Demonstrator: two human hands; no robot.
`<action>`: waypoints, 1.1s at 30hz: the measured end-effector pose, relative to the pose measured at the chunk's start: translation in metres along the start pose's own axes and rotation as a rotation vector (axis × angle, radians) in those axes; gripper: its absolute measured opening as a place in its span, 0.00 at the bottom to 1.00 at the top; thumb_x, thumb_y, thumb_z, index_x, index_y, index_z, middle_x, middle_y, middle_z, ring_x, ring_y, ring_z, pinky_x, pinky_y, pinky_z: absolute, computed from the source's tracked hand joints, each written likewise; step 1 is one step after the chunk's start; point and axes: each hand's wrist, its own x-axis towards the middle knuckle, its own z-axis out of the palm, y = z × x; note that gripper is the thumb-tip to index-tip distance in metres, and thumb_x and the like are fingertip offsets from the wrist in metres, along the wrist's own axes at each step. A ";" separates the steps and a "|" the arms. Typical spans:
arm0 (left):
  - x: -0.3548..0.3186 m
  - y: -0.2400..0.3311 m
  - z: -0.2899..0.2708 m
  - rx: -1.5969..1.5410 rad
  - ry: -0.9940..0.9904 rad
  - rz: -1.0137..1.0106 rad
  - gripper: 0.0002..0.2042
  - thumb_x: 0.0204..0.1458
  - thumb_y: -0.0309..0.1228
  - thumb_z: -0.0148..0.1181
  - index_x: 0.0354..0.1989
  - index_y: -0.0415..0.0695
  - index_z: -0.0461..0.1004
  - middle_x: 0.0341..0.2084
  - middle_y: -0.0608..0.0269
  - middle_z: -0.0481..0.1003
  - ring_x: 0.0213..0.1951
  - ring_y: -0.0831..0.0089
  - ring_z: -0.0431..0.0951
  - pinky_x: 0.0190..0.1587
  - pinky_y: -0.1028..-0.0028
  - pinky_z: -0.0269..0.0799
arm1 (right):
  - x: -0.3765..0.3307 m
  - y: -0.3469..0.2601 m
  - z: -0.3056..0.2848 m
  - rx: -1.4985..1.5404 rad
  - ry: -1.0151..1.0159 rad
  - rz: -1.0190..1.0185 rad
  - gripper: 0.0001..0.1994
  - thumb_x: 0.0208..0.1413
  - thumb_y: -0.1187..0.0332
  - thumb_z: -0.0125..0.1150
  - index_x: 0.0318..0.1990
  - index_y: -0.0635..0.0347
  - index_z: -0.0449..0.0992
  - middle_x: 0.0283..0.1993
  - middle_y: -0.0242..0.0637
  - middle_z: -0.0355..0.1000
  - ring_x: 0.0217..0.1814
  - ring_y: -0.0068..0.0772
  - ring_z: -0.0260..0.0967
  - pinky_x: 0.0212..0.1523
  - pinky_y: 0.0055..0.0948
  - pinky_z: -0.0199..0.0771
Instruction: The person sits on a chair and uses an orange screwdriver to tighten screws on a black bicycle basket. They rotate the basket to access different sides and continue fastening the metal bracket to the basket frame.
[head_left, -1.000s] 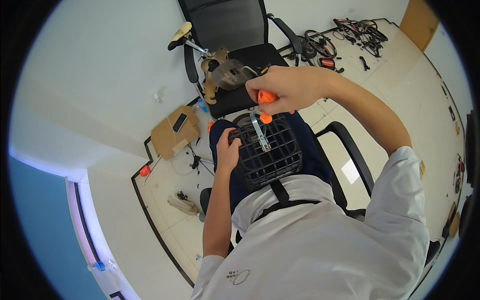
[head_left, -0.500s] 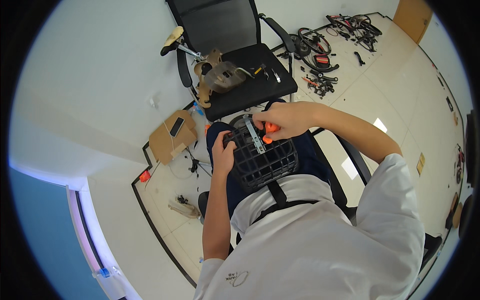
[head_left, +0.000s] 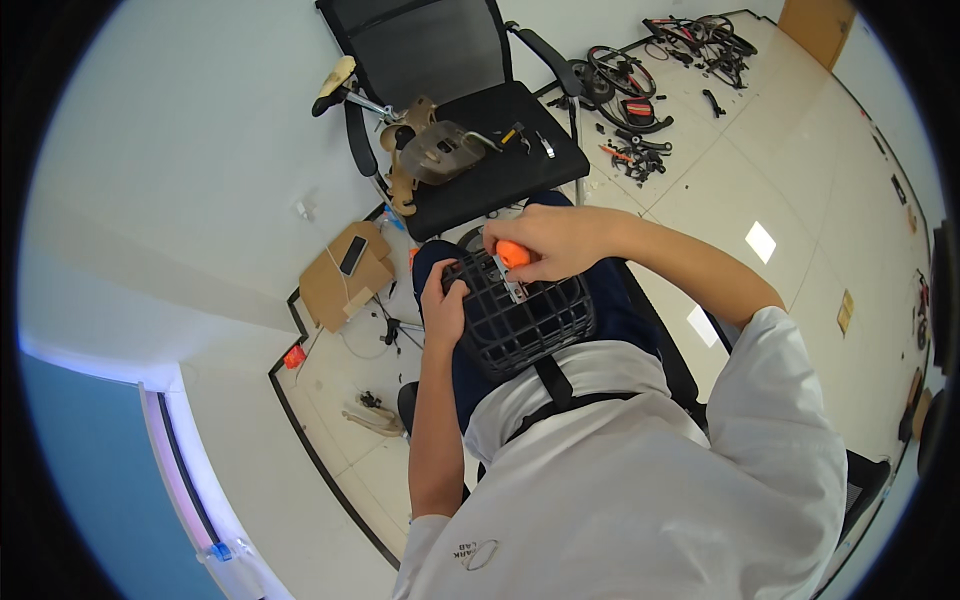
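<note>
A black wire basket [head_left: 530,322] rests on my lap. My left hand [head_left: 443,308] grips its left rim. My right hand [head_left: 550,245] is closed around an orange-handled tool [head_left: 512,256] at the basket's top edge. The tool's metal end [head_left: 514,290] points down into the basket's grid. My fingers hide most of the tool.
A black office chair [head_left: 470,120] stands in front of me with a tan and grey part [head_left: 435,150] and small tools on its seat. An open cardboard box [head_left: 345,275] lies on the floor at left. Bicycle parts [head_left: 640,100] are scattered at upper right.
My right hand has come down from above the chair seat to the basket's top edge, bringing the orange-handled tool with it. My left hand stays on the basket.
</note>
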 end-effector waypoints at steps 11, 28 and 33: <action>-0.002 0.009 0.003 0.019 -0.009 -0.005 0.15 0.48 0.27 0.52 0.45 0.38 0.71 0.26 0.65 0.70 0.29 0.78 0.68 0.34 0.76 0.65 | -0.028 0.025 -0.038 -0.141 0.119 0.156 0.09 0.47 0.71 0.57 0.35 0.65 0.71 0.26 0.39 0.72 0.26 0.36 0.72 0.29 0.31 0.72; -0.001 0.007 -0.001 0.013 -0.025 0.040 0.16 0.47 0.26 0.52 0.46 0.38 0.70 0.28 0.64 0.71 0.30 0.77 0.70 0.37 0.76 0.67 | 0.006 0.025 0.011 0.158 0.342 0.008 0.16 0.44 0.65 0.66 0.38 0.64 0.72 0.25 0.39 0.74 0.28 0.32 0.74 0.30 0.29 0.73; -0.004 0.011 0.004 0.029 -0.042 -0.027 0.15 0.48 0.26 0.49 0.45 0.37 0.70 0.31 0.67 0.70 0.32 0.79 0.68 0.38 0.79 0.65 | -0.022 0.067 0.011 0.397 0.385 0.131 0.16 0.46 0.72 0.60 0.44 0.59 0.69 0.34 0.29 0.70 0.35 0.21 0.69 0.38 0.22 0.70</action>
